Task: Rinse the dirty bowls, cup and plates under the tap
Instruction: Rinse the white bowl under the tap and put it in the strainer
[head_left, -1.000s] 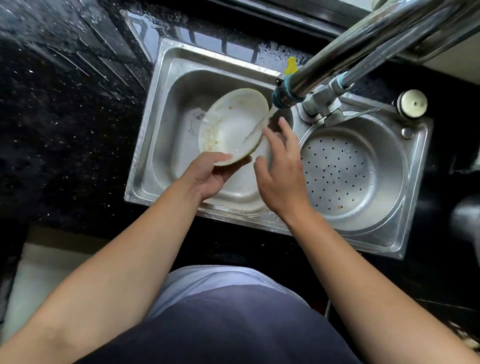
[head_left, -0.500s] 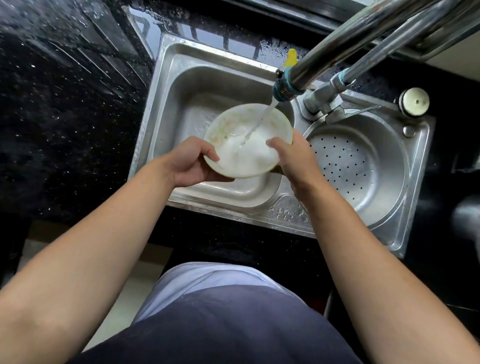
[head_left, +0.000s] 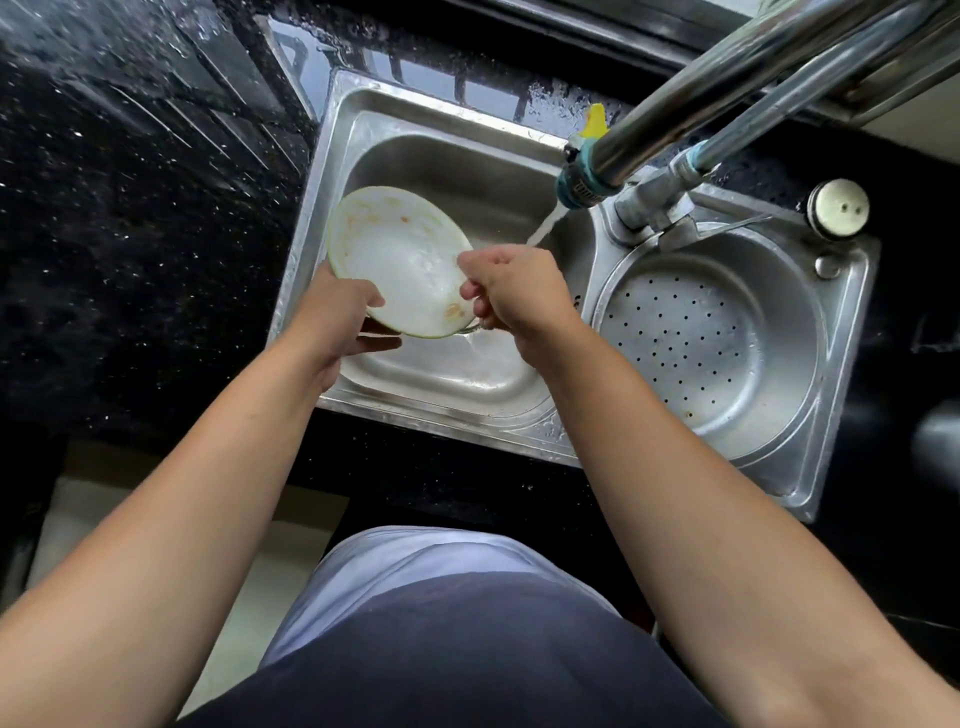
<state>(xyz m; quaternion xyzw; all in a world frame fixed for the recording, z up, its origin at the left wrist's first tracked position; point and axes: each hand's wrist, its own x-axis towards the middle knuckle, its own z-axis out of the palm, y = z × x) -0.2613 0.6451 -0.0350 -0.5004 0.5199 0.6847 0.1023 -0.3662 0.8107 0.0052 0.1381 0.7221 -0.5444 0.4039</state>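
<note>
A white bowl (head_left: 400, 260) with a pale green rim and orange food smears is held tilted over the left sink basin (head_left: 447, 171). My left hand (head_left: 337, 317) grips its near-left rim from below. My right hand (head_left: 511, 288) pinches its right rim. Water runs from the tap spout (head_left: 582, 176) and lands on the back of my right hand, just right of the bowl. No other dishes are in view.
The steel double sink has a round perforated drainer basin (head_left: 706, 353) on the right and a white-capped plug (head_left: 836, 208) at its back corner. A wet black speckled counter (head_left: 130, 234) lies to the left. The tap's pipes (head_left: 753, 78) cross overhead at the upper right.
The bowl has moved left, out from under the stream, and tilted toward me. Water that fell into the bowl now lands on my right hand. Both hands still hold the bowl.
</note>
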